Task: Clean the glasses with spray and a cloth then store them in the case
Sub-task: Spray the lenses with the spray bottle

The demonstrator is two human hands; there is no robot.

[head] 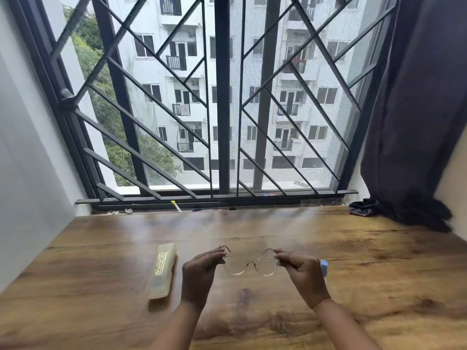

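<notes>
Thin-rimmed round glasses (251,264) hang in the air just above the wooden table (101,274), held between both hands. My left hand (201,271) pinches the left end of the frame and my right hand (302,270) pinches the right end. A pale yellow translucent case (161,270) lies shut on the table, to the left of my left hand. A light blue object (324,266), perhaps the spray bottle, pokes out behind my right hand and is mostly hidden. No cloth shows in the frame.
The table runs up to a window with a black metal grille (222,122). A dark curtain (414,122) hangs at the right, with a small dark bundle (361,210) at its foot. A yellow-tipped stick (175,205) lies on the sill.
</notes>
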